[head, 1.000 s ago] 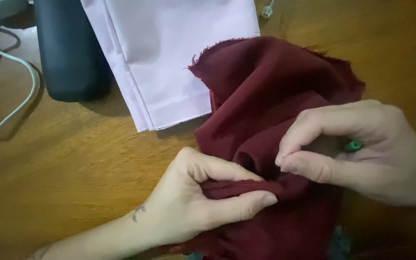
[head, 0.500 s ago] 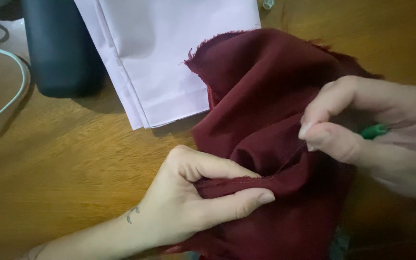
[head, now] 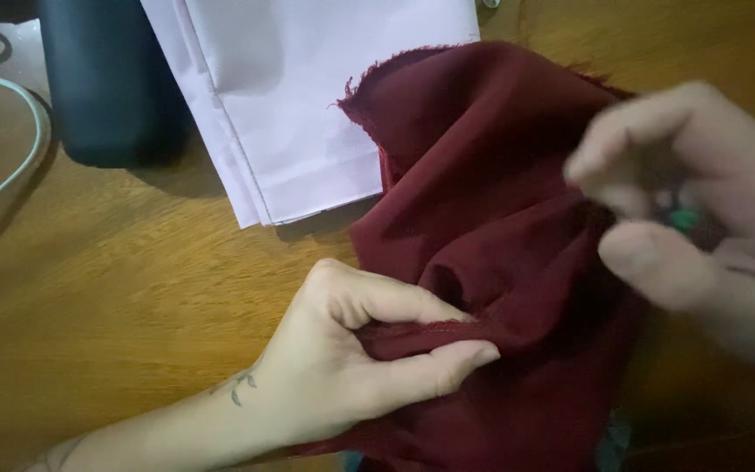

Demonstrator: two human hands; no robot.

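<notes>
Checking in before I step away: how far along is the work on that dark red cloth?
Done: nothing finished shows; the maroon fabric lies bunched, its top edge raw and frayed. In hand: the left hand pinches a folded edge, while the blurred right hand holds something small and green above it. Left: the frayed edge; the folded pale cloth lies untouched.

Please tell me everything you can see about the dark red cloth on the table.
The dark red cloth is thin woven fabric, crumpled in soft folds on the wooden table. Its upper edge is raw and frayed. One corner lies over the folded pale lilac fabric. The left hand pinches a folded edge between thumb and fingers. The right hand, blurred, is over its right side, holding something small and green.
</notes>
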